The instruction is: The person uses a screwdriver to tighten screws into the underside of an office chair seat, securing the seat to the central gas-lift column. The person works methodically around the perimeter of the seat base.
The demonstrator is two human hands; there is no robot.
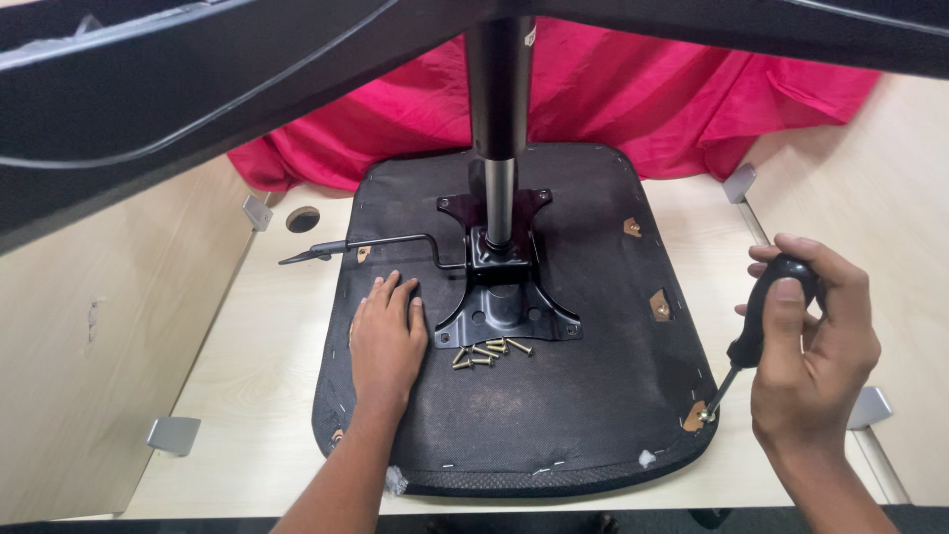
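An upturned office chair seat (554,405) lies on a pale wooden desk, its black fabric underside facing up. A black metal mechanism plate (506,307) with a gas cylinder (499,138) stands at its centre, and a lever (366,244) sticks out to the left. My left hand (386,341) rests flat on the seat, just left of the plate. My right hand (816,346) grips a black-handled screwdriver (761,331), whose tip sits on a screw at a small bracket (698,415) at the seat's right front corner. Several loose brass screws (489,351) lie in front of the plate.
The chair's black star base (198,89) looms across the top of the view. A red cloth (633,99) is bunched at the desk's back. Wooden partition panels (89,326) with grey clips flank the desk on both sides. A cable hole (302,219) sits at the back left.
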